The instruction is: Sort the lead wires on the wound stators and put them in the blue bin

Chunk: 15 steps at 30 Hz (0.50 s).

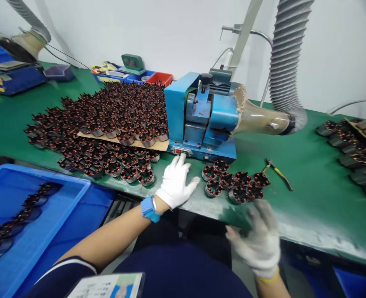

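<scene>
My left hand (177, 182), in a white glove with a blue wristband, reaches to the front of the blue machine (198, 111). Its fingertips are at the red and green switch (182, 152), and the thumb is spread to the right. Gloved and blurred by motion, my right hand (259, 238) hangs over the table's front edge with its fingers apart and nothing in it. Just beyond it stands a small group of round wound cores (239, 193) with black tops and copper windings. Yellow-handled pliers (279, 174) lie to their right.
Many more cores (114, 111) cover the green table (304, 198) at left, some on cardboard (136, 143). A blue tray (46, 219) is at lower left. A ribbed hose (287, 58) joins the machine's duct. More cores (361, 161) stand at far right.
</scene>
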Tool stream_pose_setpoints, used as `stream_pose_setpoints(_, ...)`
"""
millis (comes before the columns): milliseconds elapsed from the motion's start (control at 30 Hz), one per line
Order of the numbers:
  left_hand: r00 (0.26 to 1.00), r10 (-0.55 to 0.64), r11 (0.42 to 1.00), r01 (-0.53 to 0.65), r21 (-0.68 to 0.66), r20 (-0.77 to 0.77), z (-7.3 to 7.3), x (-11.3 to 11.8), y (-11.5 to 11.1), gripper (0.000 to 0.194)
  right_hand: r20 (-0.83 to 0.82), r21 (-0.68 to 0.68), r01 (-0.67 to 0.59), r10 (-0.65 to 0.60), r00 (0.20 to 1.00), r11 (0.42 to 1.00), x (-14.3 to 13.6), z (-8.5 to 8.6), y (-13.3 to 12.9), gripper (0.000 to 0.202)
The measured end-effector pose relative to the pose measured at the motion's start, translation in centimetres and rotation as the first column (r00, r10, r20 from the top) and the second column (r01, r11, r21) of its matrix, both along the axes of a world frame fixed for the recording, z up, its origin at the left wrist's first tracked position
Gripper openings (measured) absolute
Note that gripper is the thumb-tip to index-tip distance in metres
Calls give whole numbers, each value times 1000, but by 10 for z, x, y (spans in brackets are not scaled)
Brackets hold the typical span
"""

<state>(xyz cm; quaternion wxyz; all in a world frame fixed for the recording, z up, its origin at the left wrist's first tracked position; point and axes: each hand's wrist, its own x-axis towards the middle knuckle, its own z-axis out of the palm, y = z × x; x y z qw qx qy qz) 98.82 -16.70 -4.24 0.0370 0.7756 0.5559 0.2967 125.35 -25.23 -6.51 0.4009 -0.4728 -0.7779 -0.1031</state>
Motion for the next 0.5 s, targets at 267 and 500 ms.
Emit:
stream_pose_setpoints(267,981,-24,983,-12,-185,-193,1,7,11,54,-112,16,-113,114,987,993,-32,-12,7,75)
stream_pose_setpoints(500,974,41,979,-83,-184,-221,-4,17,20,45,-158,58,-159,166,973,986,-26,-11,2,68)
